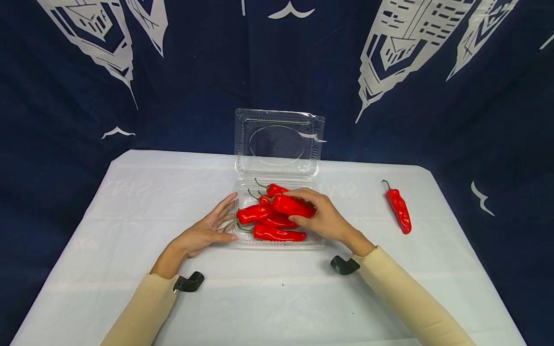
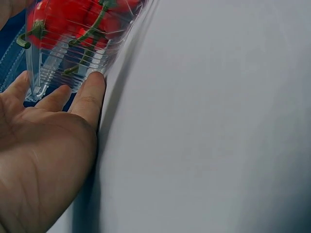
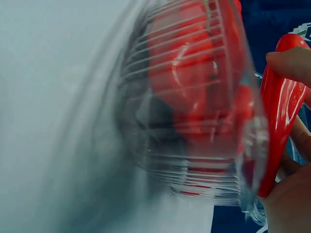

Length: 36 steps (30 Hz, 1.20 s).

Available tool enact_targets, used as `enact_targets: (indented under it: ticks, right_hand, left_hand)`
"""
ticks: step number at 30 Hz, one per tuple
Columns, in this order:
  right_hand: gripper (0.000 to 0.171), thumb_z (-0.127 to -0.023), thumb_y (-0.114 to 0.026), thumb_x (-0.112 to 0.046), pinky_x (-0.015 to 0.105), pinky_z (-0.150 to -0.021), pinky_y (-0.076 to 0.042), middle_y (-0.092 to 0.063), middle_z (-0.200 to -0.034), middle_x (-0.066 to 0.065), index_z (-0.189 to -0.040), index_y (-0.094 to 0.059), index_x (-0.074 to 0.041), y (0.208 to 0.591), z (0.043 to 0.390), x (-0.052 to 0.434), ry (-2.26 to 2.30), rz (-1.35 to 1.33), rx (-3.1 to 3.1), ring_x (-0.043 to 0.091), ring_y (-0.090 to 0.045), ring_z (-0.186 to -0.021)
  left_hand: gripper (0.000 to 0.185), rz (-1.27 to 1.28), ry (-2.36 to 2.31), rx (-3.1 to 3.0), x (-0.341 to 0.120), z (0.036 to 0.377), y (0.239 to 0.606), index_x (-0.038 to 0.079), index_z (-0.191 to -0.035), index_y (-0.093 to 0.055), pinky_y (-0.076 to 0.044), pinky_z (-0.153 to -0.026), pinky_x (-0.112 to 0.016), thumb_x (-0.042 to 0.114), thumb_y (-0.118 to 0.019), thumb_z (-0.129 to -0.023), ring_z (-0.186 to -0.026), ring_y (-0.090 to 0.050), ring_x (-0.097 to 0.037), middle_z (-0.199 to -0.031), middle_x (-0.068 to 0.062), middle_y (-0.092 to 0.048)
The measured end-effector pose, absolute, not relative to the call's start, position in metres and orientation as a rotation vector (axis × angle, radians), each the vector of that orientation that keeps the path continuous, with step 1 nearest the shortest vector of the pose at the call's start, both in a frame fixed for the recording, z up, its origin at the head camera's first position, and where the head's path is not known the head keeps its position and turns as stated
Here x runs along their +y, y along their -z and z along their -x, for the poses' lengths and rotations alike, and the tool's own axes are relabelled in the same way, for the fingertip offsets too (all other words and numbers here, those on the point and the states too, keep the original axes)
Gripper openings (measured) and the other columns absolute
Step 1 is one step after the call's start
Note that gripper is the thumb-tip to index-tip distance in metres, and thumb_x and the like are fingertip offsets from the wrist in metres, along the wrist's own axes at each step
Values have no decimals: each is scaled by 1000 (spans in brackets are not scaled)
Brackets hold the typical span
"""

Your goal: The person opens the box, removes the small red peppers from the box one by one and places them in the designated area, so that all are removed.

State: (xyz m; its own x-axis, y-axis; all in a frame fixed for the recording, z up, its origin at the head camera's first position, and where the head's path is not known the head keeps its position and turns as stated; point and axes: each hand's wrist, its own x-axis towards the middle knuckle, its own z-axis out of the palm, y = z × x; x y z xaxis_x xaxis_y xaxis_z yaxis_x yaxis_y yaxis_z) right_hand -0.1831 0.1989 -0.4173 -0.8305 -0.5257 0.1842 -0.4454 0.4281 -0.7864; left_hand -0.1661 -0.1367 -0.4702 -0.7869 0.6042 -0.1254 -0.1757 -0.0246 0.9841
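Observation:
A clear plastic clamshell box [image 1: 318, 244] stands in the middle of the table with several red peppers [image 1: 279, 233] piled in its base. Its hinged lid [image 1: 277, 169] is raised at the back. On top of the pile, my right hand [image 1: 323, 214] grips one red pepper [image 1: 292, 204], fingers on the far side and thumb on the near side. In the right wrist view this pepper [image 3: 279, 116] shows above the box's rim. My left hand [image 1: 205, 233] lies along the box's left side, fingers extended; in the left wrist view its fingertips [image 2: 95, 85] are at the ribbed wall.
Another red pepper [image 1: 398, 211] lies on the white table cover [image 1: 268, 302], to the right of the box. A dark blue cloth with white drawings [image 1: 195, 86] hangs behind the table. Small black devices [image 1: 345, 265] sit on both wrists.

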Motion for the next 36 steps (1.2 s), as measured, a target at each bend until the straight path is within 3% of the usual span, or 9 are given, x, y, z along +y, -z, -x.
enact_targets:
  ticks: [9,18,28,36]
  right_hand:
    - [56,-84,-81,-11,32,-90,-58,-61,-134,-2,-136,-61,-21,411,184,207,1393,861,2620,18,-61,-113]
    - [58,-84,-82,-12,38,-89,-58,-63,-131,0,-137,-61,-18,408,185,219,1405,842,2665,20,-63,-109]
    - [56,-84,-81,-12,22,-87,-55,-64,-128,0,-136,-62,-19,408,185,239,1409,735,2764,15,-58,-109]
    - [57,-86,-78,-9,19,-86,-53,-63,-130,6,-139,-59,-16,411,185,258,1375,596,2841,21,-59,-110]
  left_hand:
    - [110,-439,-1860,1720,-137,166,471,35,-161,-7,-16,-122,-65,5,-79,-84,-154,-5,-39,-170,-5,3]
    - [110,-444,-1857,1721,-137,165,470,34,-162,-6,-16,-122,-65,5,-78,-84,-153,-6,-39,-170,-5,2]
    - [110,-458,-1862,1710,-136,166,471,33,-162,-5,-17,-122,-63,4,-78,-84,-154,-6,-39,-170,-5,3]
    - [110,-446,-1858,1714,-137,166,470,34,-162,-6,-15,-123,-62,3,-78,-84,-154,-6,-39,-170,-5,3]
